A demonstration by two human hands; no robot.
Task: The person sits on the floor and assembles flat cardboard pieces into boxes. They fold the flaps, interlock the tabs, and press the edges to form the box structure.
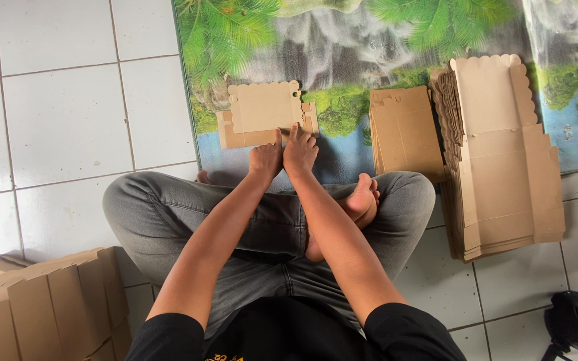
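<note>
Brown cardboard blank (pixel 265 113), flat, scalloped edge | both hands' fingers (pixel 294 137) extended, pressing it

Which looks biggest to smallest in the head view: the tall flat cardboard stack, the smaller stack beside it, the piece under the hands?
1. Tall flat cardboard stack.
2. Smaller stack.
3. Piece under the hands, though it is close to the smaller stack in size, so this order is unsure.

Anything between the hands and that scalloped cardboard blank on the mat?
Nothing visible. Both the left hand and the right hand already rest their fingertips on the near edge of the scalloped cardboard blank, which lies flat on the printed mat. The stacks of flat blanks sit off to the right, apart.
</note>
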